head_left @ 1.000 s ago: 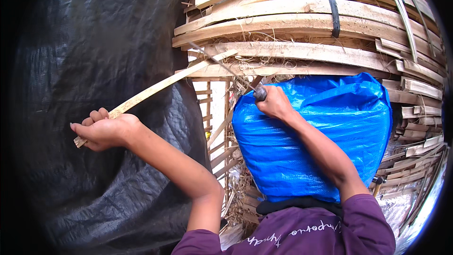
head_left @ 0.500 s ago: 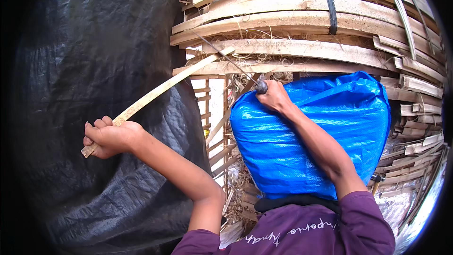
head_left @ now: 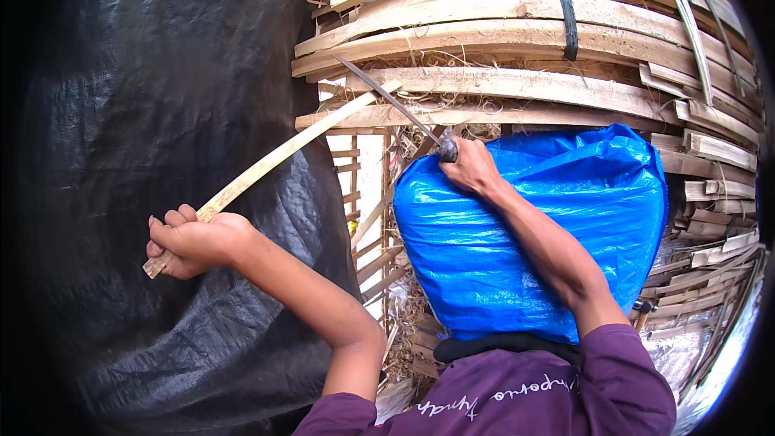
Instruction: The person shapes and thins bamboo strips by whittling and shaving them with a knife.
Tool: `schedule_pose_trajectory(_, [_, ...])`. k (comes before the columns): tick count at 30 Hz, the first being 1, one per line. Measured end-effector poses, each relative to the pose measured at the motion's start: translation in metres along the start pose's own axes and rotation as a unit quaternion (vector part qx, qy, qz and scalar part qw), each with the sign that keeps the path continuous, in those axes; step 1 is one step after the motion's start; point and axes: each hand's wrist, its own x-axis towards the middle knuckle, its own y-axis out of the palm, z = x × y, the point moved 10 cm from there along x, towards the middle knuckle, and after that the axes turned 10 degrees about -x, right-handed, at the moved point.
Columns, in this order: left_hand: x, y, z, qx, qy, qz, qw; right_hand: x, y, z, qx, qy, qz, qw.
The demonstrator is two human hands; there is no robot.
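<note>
A long, pale, slightly curved bamboo strip (head_left: 270, 160) slants from lower left up toward the wooden slats. My left hand (head_left: 196, 240) is closed round its lower end, and a short stub sticks out below the fist. My right hand (head_left: 470, 165) grips the dark handle of a long knife (head_left: 393, 102), above the blue tarp. The thin blade points up and left, crossing the strip close to its far end. Whether the edge is cutting into the strip, I cannot tell.
A blue tarp (head_left: 525, 250) covers my lap. Black plastic sheeting (head_left: 186, 97) hangs along the left. Stacked wooden slats (head_left: 517, 81) span the far side, one bundle bound with a black strap (head_left: 569, 26). Curly shavings cling among them. More split pieces (head_left: 718, 254) are piled at right.
The knife's blade has rolled, so more of its flat side shows. My left hand has shifted slightly down and right with the strip's lower end.
</note>
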Motion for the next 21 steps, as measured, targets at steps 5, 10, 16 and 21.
schedule_pose_trajectory(5, [0.005, -0.013, -0.003, 0.027, 0.008, -0.016, 0.999, -0.013, 0.004, 0.048, -0.026, -0.102, 0.046, 0.993])
schedule_pose_trajectory(10, [0.003, -0.028, 0.004, 0.052, -0.01, -0.043, 0.998, 0.004, 0.006, -0.004, 0.017, -0.006, 0.021, 1.0])
schedule_pose_trajectory(16, [0.006, -0.034, 0.002, 0.068, -0.014, -0.05, 0.996, -0.013, 0.004, 0.045, -0.05, -0.096, 0.019, 0.994])
schedule_pose_trajectory(21, [0.002, -0.029, 0.003, 0.064, -0.014, -0.041, 0.997, 0.002, 0.004, -0.011, 0.014, 0.036, 0.022, 0.999])
